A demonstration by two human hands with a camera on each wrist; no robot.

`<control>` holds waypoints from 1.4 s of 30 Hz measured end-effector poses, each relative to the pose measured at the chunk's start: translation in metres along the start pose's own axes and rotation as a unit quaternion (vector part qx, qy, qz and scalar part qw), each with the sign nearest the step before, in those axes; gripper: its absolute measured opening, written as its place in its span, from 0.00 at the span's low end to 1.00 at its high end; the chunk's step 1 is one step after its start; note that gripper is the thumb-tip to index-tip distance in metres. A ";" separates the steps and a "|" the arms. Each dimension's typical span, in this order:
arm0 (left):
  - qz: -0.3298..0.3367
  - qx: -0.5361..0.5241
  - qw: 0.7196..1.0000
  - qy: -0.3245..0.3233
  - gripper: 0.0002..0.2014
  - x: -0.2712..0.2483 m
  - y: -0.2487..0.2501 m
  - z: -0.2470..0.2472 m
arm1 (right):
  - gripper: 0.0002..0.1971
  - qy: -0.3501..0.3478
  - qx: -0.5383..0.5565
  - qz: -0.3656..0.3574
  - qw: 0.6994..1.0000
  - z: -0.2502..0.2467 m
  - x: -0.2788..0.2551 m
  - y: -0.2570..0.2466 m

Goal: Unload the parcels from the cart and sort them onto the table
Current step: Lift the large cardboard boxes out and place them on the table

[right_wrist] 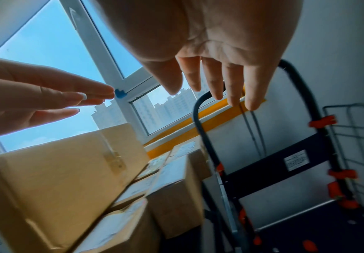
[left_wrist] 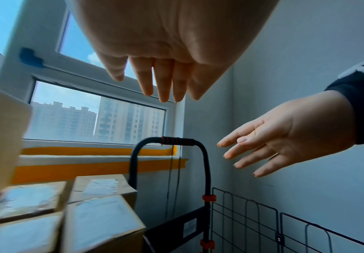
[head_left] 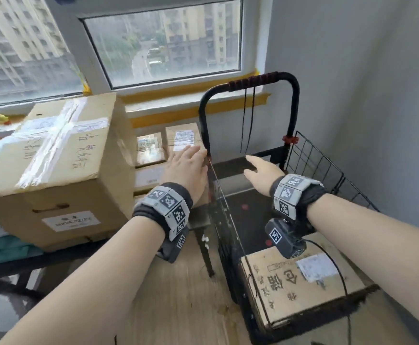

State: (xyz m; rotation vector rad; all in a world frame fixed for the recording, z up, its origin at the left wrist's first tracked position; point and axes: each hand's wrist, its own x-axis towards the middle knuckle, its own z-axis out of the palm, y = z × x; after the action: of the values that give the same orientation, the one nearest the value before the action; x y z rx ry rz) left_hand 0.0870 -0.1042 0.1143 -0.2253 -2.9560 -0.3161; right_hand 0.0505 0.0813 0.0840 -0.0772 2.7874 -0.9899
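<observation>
Room: grey walls meet at a corner under a window (head_left: 162, 43) with high-rise blocks beyond it; orange tape runs along the sill.
Table: a dark-framed table (head_left: 201, 222) stands under the window, its right edge hard against the cart.
Large parcel: a big taped cardboard box (head_left: 54, 155) with handwriting sits toward the table's left side.
Small parcels: several labelled cartons (head_left: 182, 139) are packed together at the table's right edge, beside the big box; the wrist views blur them, so I can't count them for sure.
Cart: a black wire-sided cart (head_left: 313, 160) with a looped handle (head_left: 253, 79) stands in the corner, two thin straps hanging from the handle.
Parcel in cart: one cardboard box (head_left: 300, 282) with printed characters and a white label lies at the near end of the cart's deck.
My left hand: my left hand (head_left: 187, 170) is flat, fingers straight and together, over the small cartons at the table's right edge, holding nothing.
My right hand: my right hand (head_left: 263, 171) is spread loose above the far end of the cart's deck, fingers extended, holding nothing.
</observation>
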 end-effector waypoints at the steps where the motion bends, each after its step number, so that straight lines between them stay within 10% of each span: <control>1: 0.005 -0.004 1.000 -0.005 0.23 0.006 0.017 0.009 | 0.26 -0.002 -0.012 0.010 1.000 -0.012 -0.001 0.018; 11: 0.006 -0.025 0.992 -0.120 0.19 0.042 0.148 0.111 | 0.28 -0.042 -0.079 0.076 0.993 -0.088 0.001 0.172; 24: -0.109 -0.048 0.939 -0.324 0.13 0.060 0.144 0.253 | 0.29 -0.136 -0.095 0.223 0.961 -0.032 0.043 0.277; 42: -0.508 -0.140 0.732 -0.432 0.28 0.012 0.103 0.441 | 0.22 -0.232 -0.102 0.384 0.888 0.061 0.107 0.431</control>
State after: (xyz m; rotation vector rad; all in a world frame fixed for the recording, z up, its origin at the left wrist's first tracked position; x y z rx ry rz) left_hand 0.0297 0.0947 -0.2891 1.7479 -3.4983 -1.0004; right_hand -0.0379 0.3667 -0.2503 0.6270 2.1408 -0.3984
